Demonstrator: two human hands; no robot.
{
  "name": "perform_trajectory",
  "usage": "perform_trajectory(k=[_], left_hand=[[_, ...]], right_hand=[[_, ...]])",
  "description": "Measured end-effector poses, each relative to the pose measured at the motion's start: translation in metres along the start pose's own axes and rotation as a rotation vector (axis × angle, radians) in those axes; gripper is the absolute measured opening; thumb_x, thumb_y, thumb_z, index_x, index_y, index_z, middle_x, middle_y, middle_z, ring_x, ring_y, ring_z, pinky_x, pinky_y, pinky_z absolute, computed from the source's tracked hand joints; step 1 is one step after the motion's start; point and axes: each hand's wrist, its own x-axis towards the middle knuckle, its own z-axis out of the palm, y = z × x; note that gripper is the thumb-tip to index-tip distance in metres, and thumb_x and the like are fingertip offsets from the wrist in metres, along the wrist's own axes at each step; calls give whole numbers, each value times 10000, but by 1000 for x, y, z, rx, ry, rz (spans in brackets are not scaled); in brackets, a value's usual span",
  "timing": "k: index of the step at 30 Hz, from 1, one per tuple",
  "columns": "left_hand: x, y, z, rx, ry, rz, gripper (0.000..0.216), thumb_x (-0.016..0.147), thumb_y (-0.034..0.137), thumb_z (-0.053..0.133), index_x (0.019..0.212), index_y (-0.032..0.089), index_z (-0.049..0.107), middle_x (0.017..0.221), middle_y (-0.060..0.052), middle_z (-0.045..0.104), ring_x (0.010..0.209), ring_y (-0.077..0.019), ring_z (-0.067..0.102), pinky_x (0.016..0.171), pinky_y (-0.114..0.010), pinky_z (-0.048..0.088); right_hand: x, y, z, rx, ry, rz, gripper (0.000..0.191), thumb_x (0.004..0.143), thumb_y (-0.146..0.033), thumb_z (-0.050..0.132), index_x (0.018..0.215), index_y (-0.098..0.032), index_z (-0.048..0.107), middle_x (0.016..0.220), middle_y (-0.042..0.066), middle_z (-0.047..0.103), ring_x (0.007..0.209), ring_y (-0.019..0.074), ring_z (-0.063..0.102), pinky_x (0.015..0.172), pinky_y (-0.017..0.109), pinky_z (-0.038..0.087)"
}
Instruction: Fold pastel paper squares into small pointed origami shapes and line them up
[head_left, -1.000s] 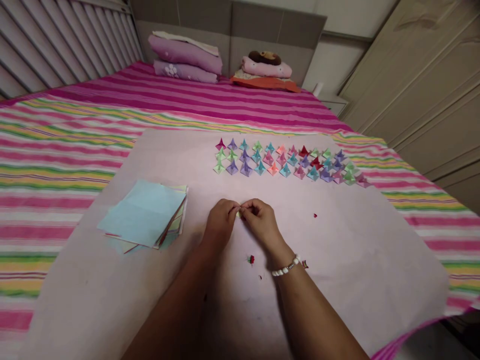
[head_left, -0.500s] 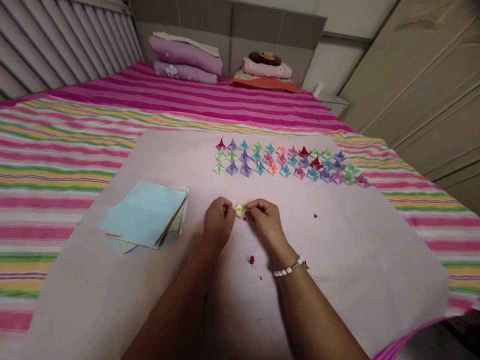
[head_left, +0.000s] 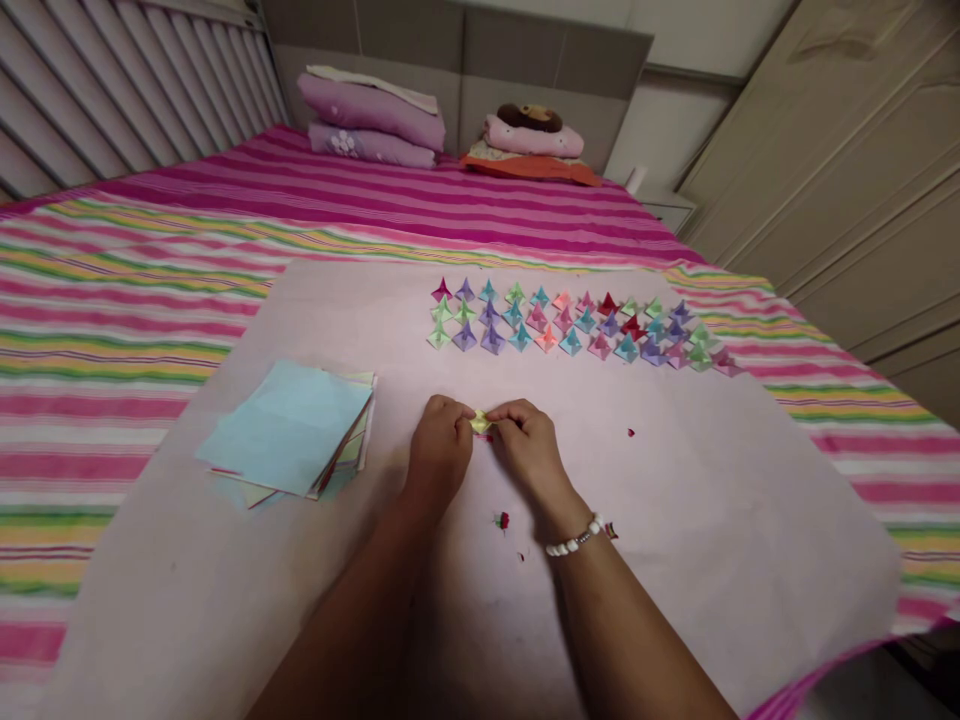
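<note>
A small folded piece of yellow paper [head_left: 481, 423] is pinched between my two hands, above the pale sheet. My left hand [head_left: 442, 440] grips its left end with thumb and forefinger. On the other end, the fingertips of my right hand [head_left: 529, 440] are closed; a white bead bracelet [head_left: 576, 540] circles that wrist. The fingers hide part of the fold. Beyond my hands stand rows of folded paper pieces [head_left: 520, 335] with pointed tops, in purple, blue, green, pink, orange and red.
Left of my hands lies a stack of square paper sheets [head_left: 289, 425], light blue on top. Small red printed bits [head_left: 503, 520] are scattered on the pale sheet [head_left: 712, 530]. Striped bedding [head_left: 97, 380] surrounds it, with folded purple bedding [head_left: 375, 115] at the back.
My fingertips have drawn slightly closer together over the yellow paper, which looks flatter and more covered. The paper stack and the rows have stayed in place.
</note>
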Motion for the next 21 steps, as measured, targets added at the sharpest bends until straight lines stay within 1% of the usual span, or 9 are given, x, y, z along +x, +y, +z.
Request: perform_trajectory(k=[4,7,9,15,21], left_hand=[[-3,5,0,56,-42,-2,206,774,70,467,807,178,640,900,-57,576,796,-168,581,727,-291,473],[-5,8,-1,98,-79,-29,109,806,189,547,860,199,642,959,-46,586,756,-153,579,656,-266,455],[-6,9,-2,125,-97,-58,105,805,240,587,889,213,644,1000,-39,592,739,-147,580,622,-259,439],[-6,10,-4,175,-161,-112,195,807,145,556,963,222,643,1124,-35,567,750,-125,595,653,-255,434],[-5,11,-6,163,-214,-110,142,857,178,501,911,214,627,1085,-21,561,769,-116,590,669,-245,426]], right_hand=[[-1,-2,-1,-14,-17,-16,211,676,-112,497,632,-214,676,748,31,646,752,189,607,759,334,468],[-2,-3,-1,-17,-27,-27,211,683,-103,499,629,-213,670,747,33,643,753,189,608,754,330,468],[-2,-3,-1,-13,-26,-30,213,683,-96,500,624,-213,667,746,35,642,752,188,609,750,326,470],[-3,-1,-1,-46,-32,-58,210,697,-91,496,648,-199,668,754,32,645,749,178,606,755,320,469],[-3,0,0,-98,-45,-86,210,697,-79,495,663,-196,665,762,31,649,760,173,610,755,320,473]])
